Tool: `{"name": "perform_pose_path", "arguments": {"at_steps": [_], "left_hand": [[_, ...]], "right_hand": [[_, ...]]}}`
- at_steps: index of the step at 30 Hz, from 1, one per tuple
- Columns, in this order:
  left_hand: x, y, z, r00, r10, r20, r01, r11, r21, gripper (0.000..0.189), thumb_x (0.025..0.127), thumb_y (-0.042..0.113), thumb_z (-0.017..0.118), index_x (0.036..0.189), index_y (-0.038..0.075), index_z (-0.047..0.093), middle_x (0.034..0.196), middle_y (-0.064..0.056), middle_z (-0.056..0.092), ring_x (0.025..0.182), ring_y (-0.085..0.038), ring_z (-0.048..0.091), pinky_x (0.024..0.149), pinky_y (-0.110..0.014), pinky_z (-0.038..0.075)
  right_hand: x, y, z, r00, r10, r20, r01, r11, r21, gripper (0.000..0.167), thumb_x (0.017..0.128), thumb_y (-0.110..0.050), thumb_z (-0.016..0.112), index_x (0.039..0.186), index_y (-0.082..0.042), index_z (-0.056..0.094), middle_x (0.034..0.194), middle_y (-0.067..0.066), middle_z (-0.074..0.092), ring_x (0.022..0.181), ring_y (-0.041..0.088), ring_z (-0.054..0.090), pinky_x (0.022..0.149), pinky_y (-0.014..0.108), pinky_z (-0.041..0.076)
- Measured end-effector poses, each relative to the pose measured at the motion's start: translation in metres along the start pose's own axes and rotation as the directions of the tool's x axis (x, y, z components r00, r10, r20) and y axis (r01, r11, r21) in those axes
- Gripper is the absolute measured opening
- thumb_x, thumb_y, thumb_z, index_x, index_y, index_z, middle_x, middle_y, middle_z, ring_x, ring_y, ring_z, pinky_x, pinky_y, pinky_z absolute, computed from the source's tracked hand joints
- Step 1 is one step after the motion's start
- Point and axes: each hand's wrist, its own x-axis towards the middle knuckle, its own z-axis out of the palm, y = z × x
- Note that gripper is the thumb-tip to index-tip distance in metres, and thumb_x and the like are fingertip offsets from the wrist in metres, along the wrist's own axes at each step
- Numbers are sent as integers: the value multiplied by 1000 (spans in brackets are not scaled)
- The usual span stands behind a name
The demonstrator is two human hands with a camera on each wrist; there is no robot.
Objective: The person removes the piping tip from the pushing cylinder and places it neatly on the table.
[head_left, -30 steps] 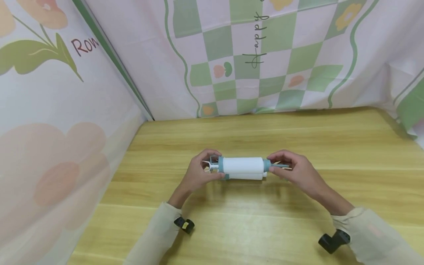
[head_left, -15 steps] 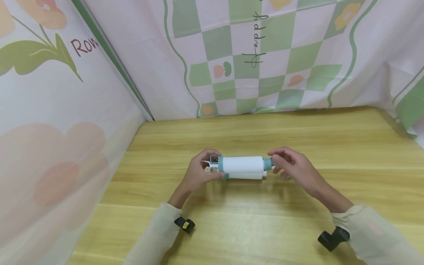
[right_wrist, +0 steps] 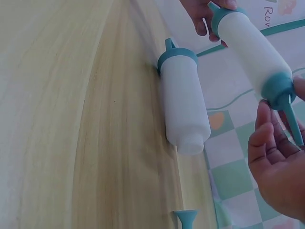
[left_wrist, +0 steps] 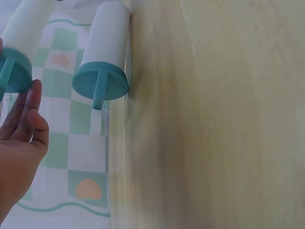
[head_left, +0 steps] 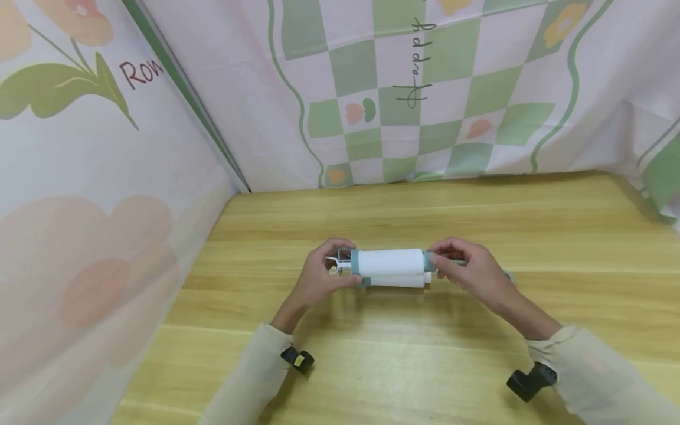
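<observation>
A white cylindrical bottle (head_left: 393, 261) is held level above the bench (head_left: 372, 354), a teal handled cap (head_left: 355, 262) leftward, a slim teal nozzle (right_wrist: 292, 123) at its right end. A matching bottle (right_wrist: 185, 98) lies well in from the bench's far edge, white neck (right_wrist: 190, 144) exposed. Beyond that neck lies a loose teal nozzle (right_wrist: 187, 216), flared end toward it.

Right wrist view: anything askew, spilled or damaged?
Slightly odd: the white cylindrical bottle with a teal end cap, lying on the wooden table, has a bare white neck, while a teal funnel-shaped nozzle sits apart from it. The held white bottle has a teal tip on. No spill or damage visible.
</observation>
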Motion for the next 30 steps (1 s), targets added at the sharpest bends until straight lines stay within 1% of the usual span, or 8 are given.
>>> {"name": "perform_pose_path", "arguments": {"at_steps": [3, 5, 10, 14, 18, 21, 26, 30], "left_hand": [[0, 0, 0, 1000, 0, -3, 0, 1000, -2, 49, 77, 11, 83, 122, 8, 62, 117, -5, 65, 100, -23, 59, 77, -41, 48], [0, 0, -1, 1000, 2, -3, -2, 1000, -1, 49, 77, 10, 82, 122, 8, 62, 117, -5, 65, 100, -23, 59, 77, -43, 48], [0, -1, -1, 1000, -1, -5, 1, 1000, -2, 48, 78, 10, 83, 121, 8, 62, 117, -6, 65, 99, -23, 59, 77, -43, 48], [0, -1, -2, 1000, -3, -7, 3, 1000, -4, 48, 77, 10, 83, 121, 9, 62, 117, -5, 65, 99, -23, 59, 77, -41, 48], [-1, -1, -2, 1000, 1, -6, -1, 1000, -5, 50, 77, 10, 83, 122, 9, 62, 117, -4, 65, 99, -23, 60, 76, -39, 48], [-1, -2, -2, 1000, 0, -6, 0, 1000, -9, 50, 76, 10, 83, 122, 9, 62, 117, -4, 65, 99, -23, 60, 76, -37, 48], [0, -1, -1, 1000, -3, -7, 3, 1000, -10, 51, 76, 9, 83, 122, 9, 62, 117, -3, 65, 99, -22, 59, 76, -38, 48], [0, -1, -2, 1000, 2, -7, -2, 1000, -14, 50, 76, 8, 83, 122, 8, 62, 117, -3, 65, 99, -22, 59, 76, -42, 47]], "right_hand": [[-1, 3, 0, 999, -52, -10, 52, 999, -2, 28, 98, -16, 67, 120, 0, 62, 111, 15, 63, 95, 20, 65, 74, 28, 56], [-1, 4, 0, 997, -72, -13, 72, 997, 3, 28, 96, -13, 69, 120, 1, 62, 114, 15, 63, 98, 18, 64, 78, 27, 56], [-1, 4, 0, 997, -78, -5, 78, 997, 10, 30, 96, -13, 70, 121, 1, 62, 115, 16, 62, 99, 17, 64, 78, 27, 56], [-1, 2, -1, 998, -61, 7, 61, 998, 3, 31, 101, -18, 62, 126, 1, 59, 116, 15, 61, 96, 22, 64, 75, 30, 56], [-1, -1, -2, 1000, -18, 3, 18, 1000, -11, 39, 107, -28, 50, 130, 3, 55, 112, 16, 62, 90, 27, 64, 68, 33, 55], [2, -2, -1, 1000, 25, 1, -25, 1000, -2, 44, 108, -34, 46, 125, 4, 57, 104, 18, 65, 82, 29, 65, 61, 32, 54], [4, -3, 1, 997, 77, 20, -78, 996, 49, 46, 107, -37, 47, 114, 6, 60, 87, 19, 67, 70, 28, 62, 54, 29, 49], [4, -3, 2, 997, 75, 32, -77, 995, 68, 42, 106, -34, 50, 110, 6, 62, 85, 18, 65, 67, 25, 60, 55, 28, 49]]}}
